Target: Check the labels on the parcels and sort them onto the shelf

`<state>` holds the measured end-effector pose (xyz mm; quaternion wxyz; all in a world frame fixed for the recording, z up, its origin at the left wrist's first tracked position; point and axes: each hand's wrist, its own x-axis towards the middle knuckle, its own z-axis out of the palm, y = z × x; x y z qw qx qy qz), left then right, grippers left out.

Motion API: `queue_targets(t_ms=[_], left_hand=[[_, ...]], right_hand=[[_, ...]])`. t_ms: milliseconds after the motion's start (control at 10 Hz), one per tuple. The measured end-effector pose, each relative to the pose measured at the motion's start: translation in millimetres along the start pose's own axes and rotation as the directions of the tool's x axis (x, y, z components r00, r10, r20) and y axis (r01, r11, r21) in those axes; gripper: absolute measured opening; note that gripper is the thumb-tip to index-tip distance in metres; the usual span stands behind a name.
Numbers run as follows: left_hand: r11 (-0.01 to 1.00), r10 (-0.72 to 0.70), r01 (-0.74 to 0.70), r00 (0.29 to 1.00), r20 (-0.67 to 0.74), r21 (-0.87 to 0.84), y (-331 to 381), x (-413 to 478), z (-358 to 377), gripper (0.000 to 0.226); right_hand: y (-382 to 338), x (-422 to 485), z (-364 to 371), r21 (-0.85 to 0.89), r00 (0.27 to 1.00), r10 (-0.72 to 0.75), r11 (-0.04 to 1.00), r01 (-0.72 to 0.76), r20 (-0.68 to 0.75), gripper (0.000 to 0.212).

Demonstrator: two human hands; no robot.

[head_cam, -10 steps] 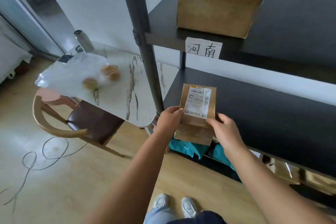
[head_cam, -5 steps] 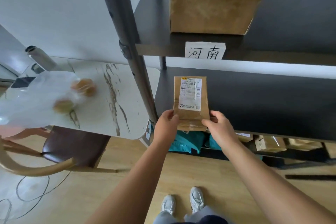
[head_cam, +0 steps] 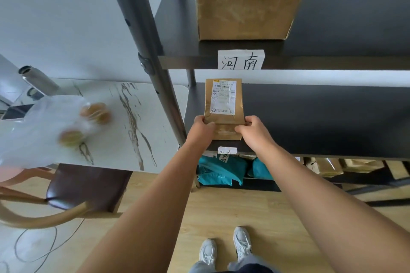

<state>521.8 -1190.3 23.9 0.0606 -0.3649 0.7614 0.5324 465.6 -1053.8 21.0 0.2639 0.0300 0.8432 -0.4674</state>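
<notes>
A flat brown paper parcel (head_cam: 224,104) with a white shipping label on top lies over the left front of the dark middle shelf (head_cam: 310,117). My left hand (head_cam: 203,127) grips its near left corner and my right hand (head_cam: 255,128) grips its near right corner. The parcel's near end juts past the shelf's front edge. A small handwritten tag (head_cam: 227,150) hangs on that edge just below the parcel. On the shelf above stands a large cardboard box (head_cam: 248,0), with a handwritten paper sign (head_cam: 240,60) on that shelf's edge.
Teal parcels (head_cam: 219,170) and several brown parcels (head_cam: 328,166) lie on the bottom shelf. The shelf's grey steel post (head_cam: 144,55) rises to the left. A marble table (head_cam: 124,122) with a plastic bag of buns (head_cam: 66,122) and a metal flask (head_cam: 37,80) stands left, a chair (head_cam: 84,186) under it.
Both hands have carried the parcel forward and up from in front of the shelf onto the middle shelf's left front. The view has shifted closer to the shelf.
</notes>
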Motion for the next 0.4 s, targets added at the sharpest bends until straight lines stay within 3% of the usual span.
queue_targets(t_ms=[200, 400], left_hand=[[0.996, 0.063, -0.064, 0.998, 0.010, 0.062, -9.8, -8.9, -0.9, 0.041], [0.982, 0.100, -0.100, 0.995, 0.008, 0.163, -32.4, -33.8, -0.3, 0.045]], right_hand=[[2.0, -8.0, -2.6, -0.016, 1.000, -0.010, 1.000, 0.010, -0.016, 0.060], [11.5, -33.0, 0.5, -0.079, 0.997, -0.041, 0.996, 0.036, -0.059, 0.057]])
